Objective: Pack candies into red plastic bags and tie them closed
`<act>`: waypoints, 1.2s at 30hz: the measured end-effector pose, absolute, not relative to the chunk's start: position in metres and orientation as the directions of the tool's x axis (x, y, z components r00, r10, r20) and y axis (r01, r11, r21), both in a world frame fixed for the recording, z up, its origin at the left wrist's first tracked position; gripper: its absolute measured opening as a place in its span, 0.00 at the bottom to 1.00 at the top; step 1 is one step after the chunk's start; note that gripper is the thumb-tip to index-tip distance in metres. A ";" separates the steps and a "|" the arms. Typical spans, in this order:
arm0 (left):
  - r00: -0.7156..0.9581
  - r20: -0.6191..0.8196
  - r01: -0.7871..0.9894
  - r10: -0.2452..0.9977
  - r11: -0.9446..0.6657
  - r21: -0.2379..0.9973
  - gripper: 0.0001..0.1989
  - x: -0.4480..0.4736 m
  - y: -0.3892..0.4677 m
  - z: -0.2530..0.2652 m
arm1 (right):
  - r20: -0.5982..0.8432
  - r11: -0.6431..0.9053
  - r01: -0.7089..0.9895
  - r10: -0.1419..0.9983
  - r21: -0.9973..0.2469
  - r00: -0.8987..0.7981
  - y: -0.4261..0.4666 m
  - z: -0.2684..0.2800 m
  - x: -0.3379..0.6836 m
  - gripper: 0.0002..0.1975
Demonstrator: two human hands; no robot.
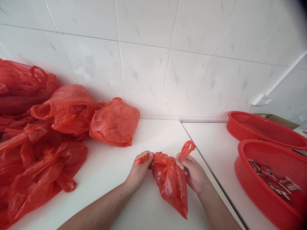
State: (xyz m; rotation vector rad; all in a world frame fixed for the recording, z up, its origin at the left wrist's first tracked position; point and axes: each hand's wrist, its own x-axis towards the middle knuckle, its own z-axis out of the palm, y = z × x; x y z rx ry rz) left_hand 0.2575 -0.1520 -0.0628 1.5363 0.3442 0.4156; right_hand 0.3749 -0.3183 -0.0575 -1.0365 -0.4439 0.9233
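Observation:
Between my hands is a red plastic bag point(170, 185), gathered tight at its neck, with a knot-like bunch at the top. Its body looks filled, but the contents are hard to make out through the plastic. My left hand point(141, 164) pinches one handle on the left, its end poking out past the fingers. On the other side my right hand point(193, 171) grips the opposite handle, whose loop sticks up above the thumb. The lower part of the bag hangs or lies toward me over the white table point(139, 204); contact with it is unclear.
Red plastic bags point(43, 159) pile up at the left, and a filled red bag point(115, 123) stands near the tiled wall point(144, 70). At the right, a red basket point(242, 159) holds several small packets point(271, 175); another red basket point(231, 126) sits behind it. A seam point(213, 171) divides the tabletops.

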 end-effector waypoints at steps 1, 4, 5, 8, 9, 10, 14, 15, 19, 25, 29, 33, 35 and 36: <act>0.881 0.043 -0.044 0.471 -0.009 0.999 0.20 0.258 -0.152 -0.063 | -0.100 0.182 -0.417 0.816 -0.890 0.569 -0.320 -0.058 0.376 0.15; 0.876 0.046 -0.052 0.480 -0.001 0.999 0.19 0.258 -0.152 -0.062 | -0.090 0.136 -0.320 0.793 -0.938 0.602 -0.323 -0.055 0.378 0.14; 0.875 0.047 -0.056 0.481 0.005 0.998 0.19 0.258 -0.152 -0.062 | -0.077 0.122 -0.276 0.786 -0.953 0.614 -0.324 -0.053 0.378 0.14; 0.878 0.056 -0.082 0.475 0.035 0.996 0.17 0.257 -0.151 -0.057 | -0.002 0.100 -0.129 0.780 -0.987 0.625 -0.326 -0.045 0.372 0.16; 0.883 0.063 -0.096 0.466 0.048 0.994 0.16 0.257 -0.150 -0.056 | 0.020 0.083 -0.073 0.782 -0.994 0.623 -0.326 -0.042 0.368 0.17; 0.888 0.071 -0.111 0.454 0.061 0.992 0.16 0.256 -0.150 -0.054 | 0.030 0.054 -0.019 0.783 -0.998 0.621 -0.326 -0.040 0.364 0.18; 0.907 0.085 -0.142 0.413 0.109 0.984 0.13 0.254 -0.150 -0.047 | -0.007 -0.091 0.107 0.789 -0.990 0.614 -0.319 -0.037 0.347 0.17; 0.909 0.073 -0.134 0.410 0.121 0.984 0.12 0.253 -0.151 -0.045 | -0.031 -0.125 0.113 0.794 -0.986 0.607 -0.316 -0.039 0.344 0.21; 0.943 0.062 -0.115 0.328 0.144 0.983 0.07 0.249 -0.163 -0.038 | -0.057 -0.195 0.175 0.808 -0.965 0.587 -0.306 -0.045 0.335 0.20; 0.917 0.300 -0.184 0.262 -0.391 0.902 0.23 0.242 -0.180 -0.035 | -0.036 -0.065 0.017 0.730 -0.998 0.682 -0.302 -0.048 0.338 0.13; 0.915 0.332 -0.131 0.229 -0.611 0.781 0.13 0.244 -0.180 -0.042 | -0.050 -0.079 0.010 0.722 -0.997 0.691 -0.304 -0.051 0.341 0.15; 0.919 0.280 -0.116 0.277 -0.490 0.864 0.07 0.247 -0.174 -0.047 | -0.034 -0.017 -0.033 0.772 -0.999 0.635 -0.306 -0.057 0.343 0.17; 0.937 0.138 -0.053 0.322 -0.259 0.964 0.06 0.249 -0.172 -0.047 | -0.038 0.015 -0.078 0.774 -0.997 0.633 -0.307 -0.060 0.345 0.14; 0.942 0.066 -0.026 0.328 -0.125 0.992 0.06 0.250 -0.171 -0.046 | -0.049 0.025 -0.108 0.773 -0.994 0.632 -0.308 -0.061 0.346 0.13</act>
